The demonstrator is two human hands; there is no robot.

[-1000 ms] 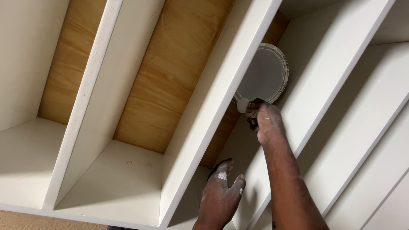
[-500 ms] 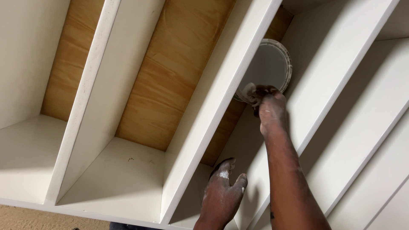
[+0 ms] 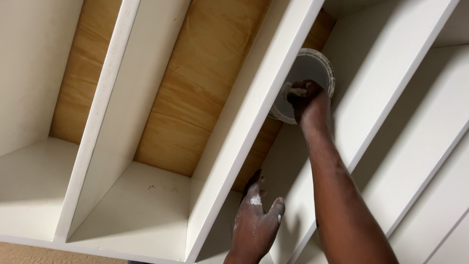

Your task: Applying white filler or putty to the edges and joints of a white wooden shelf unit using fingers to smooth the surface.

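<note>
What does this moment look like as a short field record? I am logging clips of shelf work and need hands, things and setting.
setting: white shelf unit with a bare wood back panel, seen tilted
right hand: reaching into a compartment, closed on a small paint-smeared tool, its kind unclear, over the white bucket
left hand: open, flat against a white shelf board low in the same compartment, white smears on it
bucket: round, white, deep in the compartment
floor: tan strip at bottom left
</note>
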